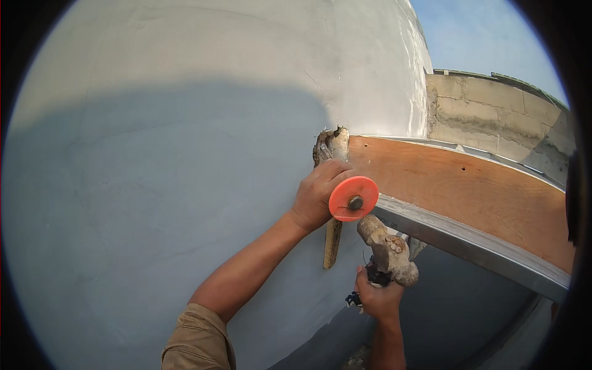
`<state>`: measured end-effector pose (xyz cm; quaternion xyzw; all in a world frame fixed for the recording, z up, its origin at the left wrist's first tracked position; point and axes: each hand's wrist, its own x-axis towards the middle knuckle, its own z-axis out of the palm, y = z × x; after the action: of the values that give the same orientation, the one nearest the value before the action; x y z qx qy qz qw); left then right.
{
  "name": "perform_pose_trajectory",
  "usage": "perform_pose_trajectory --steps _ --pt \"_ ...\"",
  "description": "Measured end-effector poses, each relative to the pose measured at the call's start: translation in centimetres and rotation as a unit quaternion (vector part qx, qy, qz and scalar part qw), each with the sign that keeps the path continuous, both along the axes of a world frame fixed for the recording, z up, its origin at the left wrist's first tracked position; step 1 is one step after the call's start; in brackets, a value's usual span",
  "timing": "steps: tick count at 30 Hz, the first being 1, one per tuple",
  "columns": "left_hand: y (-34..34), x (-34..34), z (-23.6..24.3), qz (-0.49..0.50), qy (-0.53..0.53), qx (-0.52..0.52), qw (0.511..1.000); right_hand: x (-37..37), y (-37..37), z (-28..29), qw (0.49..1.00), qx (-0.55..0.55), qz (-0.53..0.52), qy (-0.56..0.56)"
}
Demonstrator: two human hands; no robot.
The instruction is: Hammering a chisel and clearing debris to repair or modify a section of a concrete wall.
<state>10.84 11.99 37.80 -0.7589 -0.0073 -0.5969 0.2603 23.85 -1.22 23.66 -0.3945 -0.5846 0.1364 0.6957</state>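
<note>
Beside rough broken gap (324,148) in smooth grey wall (154,185), metal chisel (356,202) with round orange guard (343,192) was grasped firmly by left hand (317,190); chisel tip was hidden. By right hand (380,301), worn metal hammer (388,251) with black-wrapped handle was gripped, its head held just below guard; whether these touched could not be told. Below left hand, narrow yellowish strip (333,243) was seen. At right, reddish-brown wooden board (456,179) was bordered by grey metal frame (475,242).

Remotely, I held the left hand (319,190) curled above the likewise curled right hand (381,301); the left forearm (250,265) slanted rightward, the right forearm (388,345) stood near-vertical.
</note>
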Motion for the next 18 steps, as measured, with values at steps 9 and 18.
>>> perform_pose_trajectory --steps 9,18 --pt "2.0 0.3 -2.1 0.015 -0.001 0.007 1.000 -1.1 -0.7 1.6 0.931 0.342 -0.068 -0.106" --pt "1.4 -1.6 -2.8 -0.085 -0.048 -0.110 0.989 2.0 -1.3 -7.6 0.999 -0.006 0.006 0.043"
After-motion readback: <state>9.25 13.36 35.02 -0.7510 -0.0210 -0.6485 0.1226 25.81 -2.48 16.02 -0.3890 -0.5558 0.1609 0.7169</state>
